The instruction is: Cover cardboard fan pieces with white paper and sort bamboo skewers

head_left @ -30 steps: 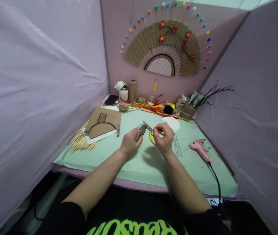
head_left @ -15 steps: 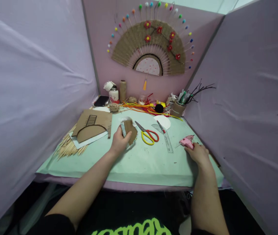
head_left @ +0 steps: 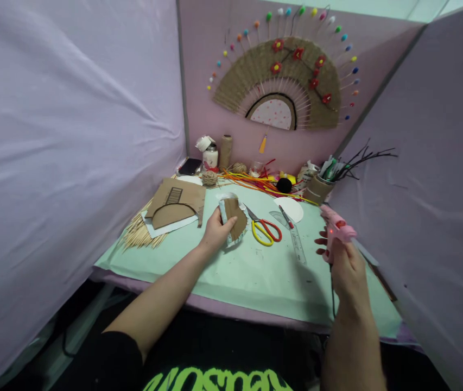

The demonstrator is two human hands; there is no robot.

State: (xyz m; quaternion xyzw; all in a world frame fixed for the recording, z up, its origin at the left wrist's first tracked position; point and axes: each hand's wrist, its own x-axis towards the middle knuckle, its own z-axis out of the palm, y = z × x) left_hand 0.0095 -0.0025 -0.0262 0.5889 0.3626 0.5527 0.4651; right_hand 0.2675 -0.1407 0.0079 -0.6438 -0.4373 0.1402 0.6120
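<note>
In my left hand (head_left: 217, 229) is a half-round cardboard piece (head_left: 235, 217) with pale paper folded over its edges; my thumb presses on its brown face. My right hand (head_left: 343, 258) grips a pink glue gun (head_left: 334, 231), raised above the right side of the table, with a small red light glowing on it and a cord hanging below. Right beside the cardboard piece lie scissors (head_left: 264, 231) with one yellow and one red handle. Further right are a clear ruler with a protractor (head_left: 297, 244) and a red-and-grey pen or cutter (head_left: 285, 215), which touches a white paper disc (head_left: 294, 208).
Cardboard sheets (head_left: 182, 193) and many thin wooden sticks (head_left: 135, 231) lie at the left. Along the back stand a white jar (head_left: 210, 157), a brown roll (head_left: 225, 152), orange pipe cleaners (head_left: 247, 182) and a pot of twigs (head_left: 318, 189). A decorated fan (head_left: 235, 81) hangs on the back wall.
My right hand has lifted the pink glue gun off the table and turned it upright. The view has swung left, while my left hand still holds the cardboard piece.
</note>
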